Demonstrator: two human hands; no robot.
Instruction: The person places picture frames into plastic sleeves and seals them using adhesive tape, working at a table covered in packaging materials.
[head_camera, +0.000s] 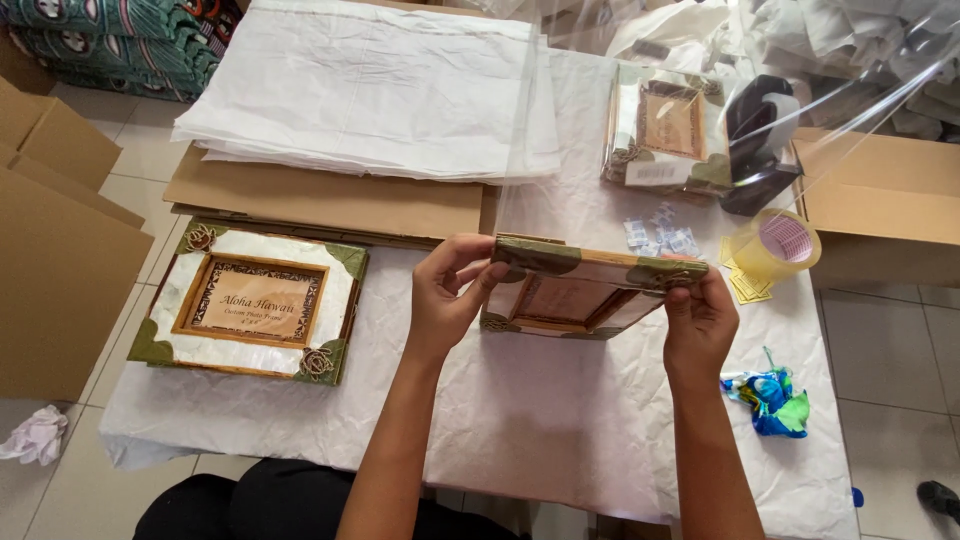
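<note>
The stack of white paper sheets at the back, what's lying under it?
Under the stack of white paper sheets lie flat brown cardboard sheets, sticking out along the near edge. How far they reach beneath, and anything else under there, is covered.

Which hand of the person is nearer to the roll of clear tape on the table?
The right hand. It grips the right end of the photo frame, just left of and below the roll of clear tape. The left hand grips the frame's left end, much farther away.
</note>
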